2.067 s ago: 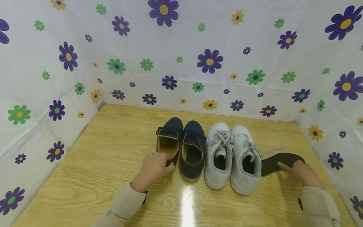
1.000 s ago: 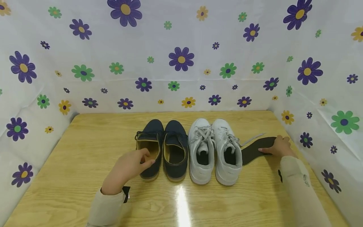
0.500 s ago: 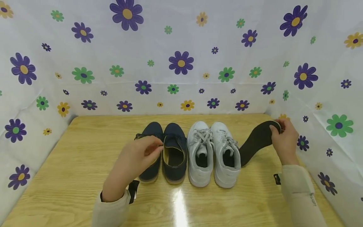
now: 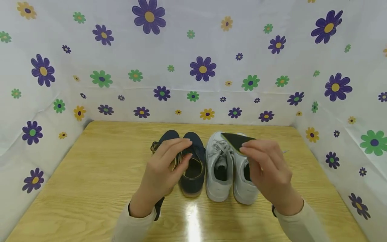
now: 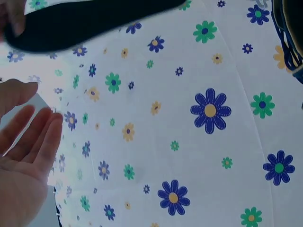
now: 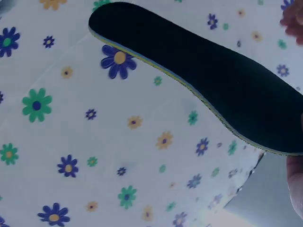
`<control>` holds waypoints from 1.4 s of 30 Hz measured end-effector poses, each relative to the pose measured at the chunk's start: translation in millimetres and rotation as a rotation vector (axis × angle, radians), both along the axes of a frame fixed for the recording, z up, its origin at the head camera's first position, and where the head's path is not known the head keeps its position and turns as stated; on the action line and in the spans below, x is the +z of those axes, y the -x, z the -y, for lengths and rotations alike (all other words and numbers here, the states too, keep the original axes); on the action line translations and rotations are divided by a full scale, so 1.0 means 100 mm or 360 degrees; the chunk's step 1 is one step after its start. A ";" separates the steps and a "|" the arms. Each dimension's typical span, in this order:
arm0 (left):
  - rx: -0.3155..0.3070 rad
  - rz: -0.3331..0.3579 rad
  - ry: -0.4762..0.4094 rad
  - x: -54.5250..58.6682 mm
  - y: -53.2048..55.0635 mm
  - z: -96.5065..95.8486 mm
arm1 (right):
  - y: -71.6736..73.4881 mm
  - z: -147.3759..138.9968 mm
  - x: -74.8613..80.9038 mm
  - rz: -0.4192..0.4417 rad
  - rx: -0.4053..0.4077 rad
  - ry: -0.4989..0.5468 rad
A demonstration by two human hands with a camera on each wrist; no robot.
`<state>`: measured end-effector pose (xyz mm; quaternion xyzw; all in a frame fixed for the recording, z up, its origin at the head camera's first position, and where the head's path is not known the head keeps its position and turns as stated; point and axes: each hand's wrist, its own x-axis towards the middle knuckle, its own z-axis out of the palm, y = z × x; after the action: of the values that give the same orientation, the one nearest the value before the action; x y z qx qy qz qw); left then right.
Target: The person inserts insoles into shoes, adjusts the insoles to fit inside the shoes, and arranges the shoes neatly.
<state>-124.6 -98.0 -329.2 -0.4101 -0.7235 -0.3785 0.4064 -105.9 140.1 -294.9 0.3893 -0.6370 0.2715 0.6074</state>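
My right hand [image 4: 270, 171] pinches a black insole [image 4: 237, 140] by one end, held up above the white sneakers. In the right wrist view the whole length of the insole [image 6: 203, 71] shows, with a thin yellowish edge. My left hand [image 4: 164, 169] is raised over the dark blue shoes with its fingers relaxed and a gap between thumb and fingertips. The left wrist view shows that hand [image 5: 28, 146] holding nothing, below the insole [image 5: 94, 23]. Part of the left blue shoe [image 4: 170, 135] is hidden behind the left hand.
The right blue shoe [image 4: 191, 186] and the left white sneaker [image 4: 219, 191] stand side by side on the wooden table [image 4: 105, 161]. The right white sneaker [image 4: 245, 193] is partly covered by the right hand. A flower-print cloth [image 4: 181, 40] encloses the back and sides.
My right hand has lifted the insole off the table at the right and carried it left above the white sneakers. My left hand has risen from the left blue shoe and shifted right.
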 end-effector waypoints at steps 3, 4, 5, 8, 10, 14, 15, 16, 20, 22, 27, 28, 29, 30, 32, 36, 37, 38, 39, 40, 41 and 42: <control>-0.0060 -0.0098 -0.0025 0.00 -0.01 -0.09 | -0.10 0.14 0.01 -0.0139 0.0125 -0.0203; -0.0085 -0.0108 -0.0008 0.00 -0.01 -0.11 | -0.12 0.17 0.00 -0.0169 0.0154 -0.0280; -0.0111 -0.0107 0.0019 -0.01 -0.01 -0.12 | -0.14 0.18 -0.01 -0.0194 0.0162 -0.0360; -0.0165 -0.0117 0.0086 -0.03 0.00 -0.14 | -0.19 0.22 -0.07 -0.0238 0.0186 -0.0573; -0.0163 -0.0134 0.0112 -0.05 0.01 -0.15 | -0.22 0.25 -0.10 -0.0271 0.0185 -0.0682; -0.0130 -0.0188 0.0105 -0.07 0.03 -0.15 | -0.26 0.31 -0.14 -0.0374 0.0166 -0.0792; -0.0122 -0.0194 0.0103 -0.08 0.04 -0.15 | -0.27 0.33 -0.14 -0.0400 0.0157 -0.0805; -0.0119 -0.0204 0.0097 -0.08 0.04 -0.15 | -0.27 0.34 -0.14 -0.0410 0.0159 -0.0810; -0.0116 -0.0234 0.0049 -0.10 0.05 -0.14 | -0.28 0.34 -0.10 -0.0341 0.0187 -0.0743; -0.0113 -0.0219 -0.0002 -0.10 0.05 -0.13 | -0.27 0.34 -0.07 -0.0289 0.0192 -0.0612; -0.0186 -0.0043 -0.0247 -0.09 0.03 -0.10 | -0.12 0.25 -0.03 -0.0027 0.0168 -0.0092; -0.0223 0.0010 -0.0312 -0.08 0.03 -0.09 | -0.09 0.19 -0.04 0.0085 0.0151 0.0002; -0.0259 0.0064 -0.0376 -0.07 0.02 -0.08 | -0.06 0.13 -0.05 0.0211 0.0129 0.0082; -0.0289 0.0124 -0.0432 -0.06 0.01 -0.06 | -0.04 0.06 -0.08 0.0356 0.0119 0.0147; -0.0429 0.0309 -0.0574 -0.04 -0.01 -0.04 | -0.01 -0.08 -0.13 0.0717 0.0145 0.0234; -0.0674 0.0738 -0.0914 0.00 -0.08 0.00 | 0.03 -0.26 -0.25 0.1492 0.0514 0.0379; -0.0728 0.0828 -0.1007 0.01 -0.09 0.00 | 0.04 -0.27 -0.27 0.1662 0.0650 0.0424; -0.0740 0.0896 -0.1077 0.02 -0.10 0.01 | 0.04 -0.28 -0.29 0.1812 0.0798 0.0475; -0.0746 0.0951 -0.1133 0.03 -0.11 0.01 | 0.04 -0.28 -0.30 0.1938 0.0957 0.0527; -0.0728 0.0994 -0.1173 0.04 -0.12 0.01 | 0.03 -0.27 -0.31 0.2034 0.1098 0.0587; -0.0712 0.1035 -0.1205 0.05 -0.13 0.01 | 0.03 -0.25 -0.32 0.2102 0.1223 0.0646; -0.0708 0.1082 -0.1238 0.05 -0.13 0.01 | 0.03 -0.22 -0.33 0.2142 0.1338 0.0711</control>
<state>-111.5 -98.5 -324.0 -0.2276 -0.5170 -0.8048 0.1820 -108.5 162.4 -327.7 0.2193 -0.5970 0.7717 0.0067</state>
